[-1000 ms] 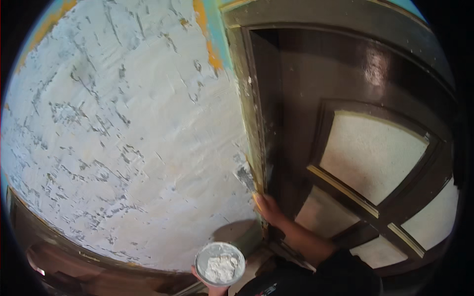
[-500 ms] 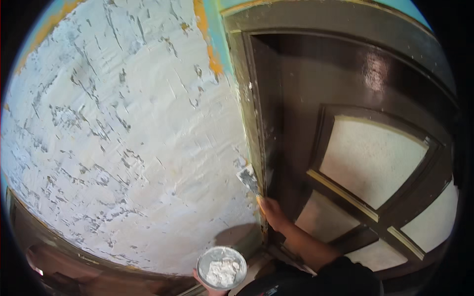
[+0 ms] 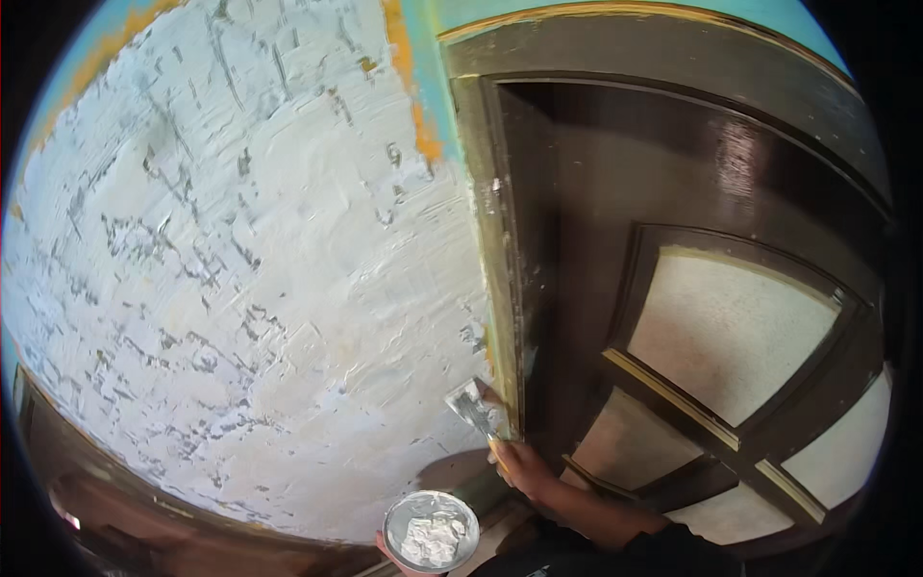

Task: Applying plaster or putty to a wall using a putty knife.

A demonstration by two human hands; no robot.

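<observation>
My right hand (image 3: 524, 469) is closed round the wooden handle of a putty knife (image 3: 471, 404). The metal blade, smeared with white, lies at the wall's right side, close to the door frame. Below and to the left, my left hand (image 3: 386, 550) supports a round bowl (image 3: 390, 537) from beneath; only its edge and a few fingertips show. White putty (image 3: 433, 539) sits heaped inside the bowl. A rough white coat with grey gaps and ridges covers most of the wall (image 3: 317, 317).
A worn wooden door frame (image 3: 505, 288) borders the wall on the right. Beyond it stands a dark brown door (image 3: 596, 163) with pale panels (image 3: 735, 327). Orange and turquoise paint (image 3: 423, 125) shows along the coat's upper edge. Dark trim (image 3: 144, 495) runs along the lower left.
My right hand and the putty knife have moved down and slightly left along the wall's edge. The bowl has dropped slightly in the picture, and the whole view has shifted a little.
</observation>
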